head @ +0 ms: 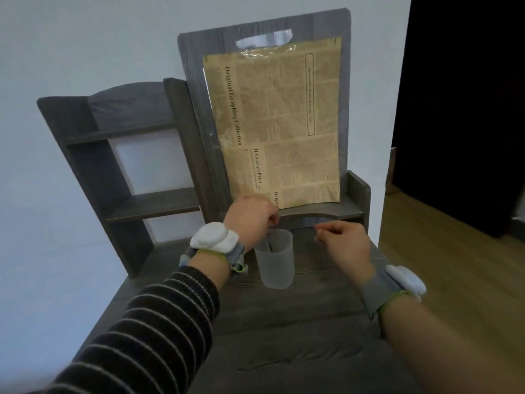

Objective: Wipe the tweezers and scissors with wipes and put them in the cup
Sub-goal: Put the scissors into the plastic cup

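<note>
1. One translucent cup is seen upright on the dark counter, near the middle of the view, its long axis vertical and its mouth open at 12 o'clock.
2. A thin dark tool is made out inside the cup through its wall, standing nearly upright; whether it is the tweezers or the scissors cannot be told, and no second tool is seen anywhere else.
3. No wipes are seen on the counter.
4. The left hand is held directly over the cup's rim, at about 11 o'clock from the cup's middle; its fingers are pinched together pointing down at the tool's top, though whether the tool is gripped or just let go cannot be told.
5. The right hand is held at 3 o'clock of the cup, beside it and not touching; its fingers are loosely curled and appear empty.
6. The left hand is judged the nearer to the cup.
7. Behind, at 12 o'clock, one board covered with printed paper and, at 10 o'clock, one small shelf are seen.
</note>
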### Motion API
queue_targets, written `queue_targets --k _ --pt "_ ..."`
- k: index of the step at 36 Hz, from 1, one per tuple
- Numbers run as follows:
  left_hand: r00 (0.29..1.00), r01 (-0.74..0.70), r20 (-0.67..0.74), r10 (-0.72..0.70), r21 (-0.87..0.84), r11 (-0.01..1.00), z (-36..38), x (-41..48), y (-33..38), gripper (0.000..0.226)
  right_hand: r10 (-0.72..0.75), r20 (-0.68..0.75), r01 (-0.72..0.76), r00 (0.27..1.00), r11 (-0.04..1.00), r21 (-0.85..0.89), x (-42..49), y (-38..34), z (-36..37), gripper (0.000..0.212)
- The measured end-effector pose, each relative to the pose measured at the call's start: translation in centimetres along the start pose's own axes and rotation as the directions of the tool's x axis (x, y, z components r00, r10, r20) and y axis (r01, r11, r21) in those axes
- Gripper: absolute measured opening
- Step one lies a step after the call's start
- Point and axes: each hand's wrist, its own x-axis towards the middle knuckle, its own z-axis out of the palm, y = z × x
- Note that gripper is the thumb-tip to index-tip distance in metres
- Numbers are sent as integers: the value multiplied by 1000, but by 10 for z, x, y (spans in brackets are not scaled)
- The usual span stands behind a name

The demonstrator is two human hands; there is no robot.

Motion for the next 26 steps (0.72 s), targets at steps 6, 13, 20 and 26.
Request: queue_targets --k 6,13,20,26 --pt "990 -83 125 71 89 993 12 11 6 26 -18 -11 18 1000 1000 -8 7 11 -2 15" --pt "989 -81 126 79 17 997 25 15 2 17 20 5 -20 1000 1000 18 10 17 0 15" --pt "993 -109 54 106 54 993 37 16 -1 11 38 22 -39 999 999 29 11 22 3 15" --pt "991 -129 52 123 111 985 39 15 -2 9 49 29 -50 998 998 48 12 23 5 15"
